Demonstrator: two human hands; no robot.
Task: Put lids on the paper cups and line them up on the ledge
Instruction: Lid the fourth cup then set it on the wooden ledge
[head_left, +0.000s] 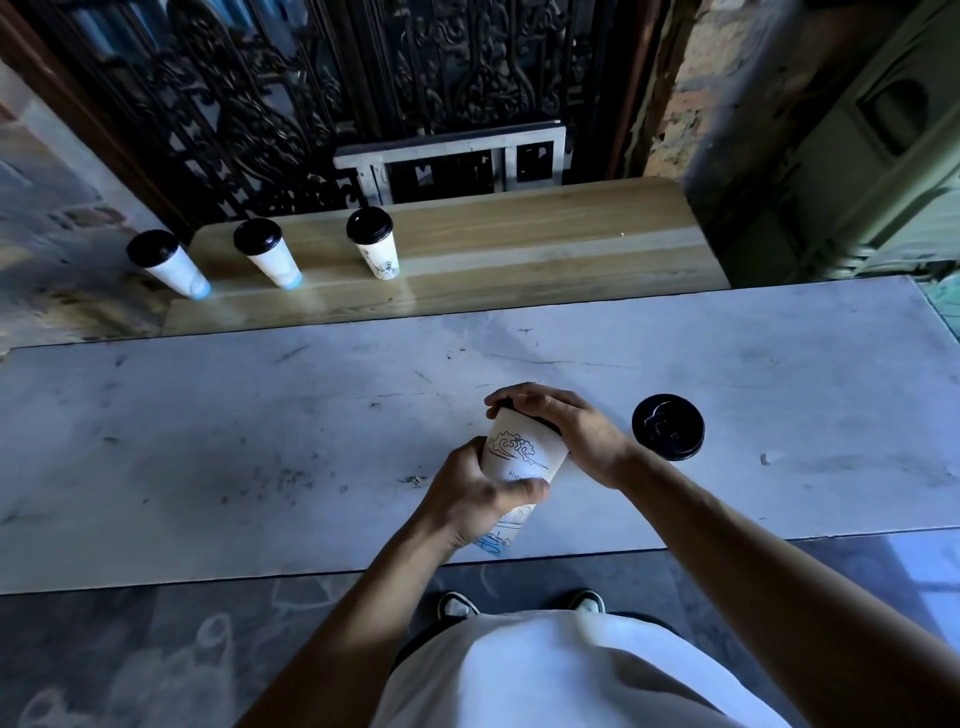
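A person is standing at a pale grey marble desk (260, 415) and looking down at both hands. The left hand (475, 499) is wrapping its fingers and thumb around the lower body of a white paper cup printed with a dark line drawing of a wave (519, 457), holding it just above the near part of the desk. The right hand (566, 426) is curling over the cup's mouth, its grip closing on a black plastic lid (540, 422) and pressing it onto the rim. Only a thin edge of this lid is showing beneath the fingers, so whether it is fully seated cannot be told.

To do this step well, the left hand should be steadying the cup without squeezing its thin wall, while the right hand is pushing evenly all around the rim until the lid sits level.

The cup is tapering toward its base, with blue print near the bottom. A second black round lid (668, 427) is lying flat on the desk, just right of the right hand. Beyond the desk, three lidded white paper cups (262, 252) are standing in a row along the left part of a light wooden ledge (519, 244).
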